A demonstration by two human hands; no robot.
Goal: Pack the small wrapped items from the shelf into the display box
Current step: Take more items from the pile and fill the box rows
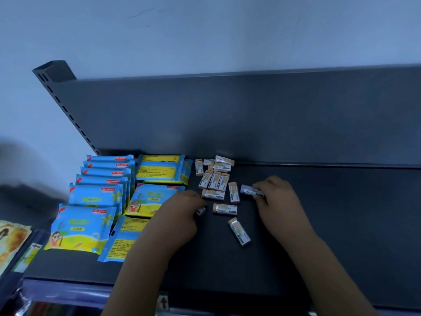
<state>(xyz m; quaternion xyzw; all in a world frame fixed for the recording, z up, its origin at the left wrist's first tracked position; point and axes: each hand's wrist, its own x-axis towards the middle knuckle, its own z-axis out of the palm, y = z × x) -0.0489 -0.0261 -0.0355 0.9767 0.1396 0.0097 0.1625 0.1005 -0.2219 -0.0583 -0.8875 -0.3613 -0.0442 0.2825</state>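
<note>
Right hand (279, 199): fingers curled, pinching a held item (251, 191) by its right end. The piece lies roughly level, its free left end pointing at the scattered group. Whether it rests on the surface or is lifted just off it cannot be told.

Left hand (182, 208): fingers curled round a second item (201, 210). Only one short end shows past the fingertips.

Loose items (215, 181): roughly a dozen small wrapped blocks, white sleeves with tan ends, lying flat on the shelf (341, 224) between the two hands and back towards the rear. Several near the rear touch or overlap. Three lie side by side in the middle. One (239, 231) lies apart, nearest the front edge, set at a slant.

Packs (91, 197): blue and yellow flat pouches, left of the loose items, in two overlapping rows running front to back. Some lie face up, some printed back up.

Back panel (250, 115): dark, rising behind the shelf.

Wall (205, 30): pale, above and left.

Edge strip (68, 290): along the shelf front, with a red arrow label (163, 302).
</note>
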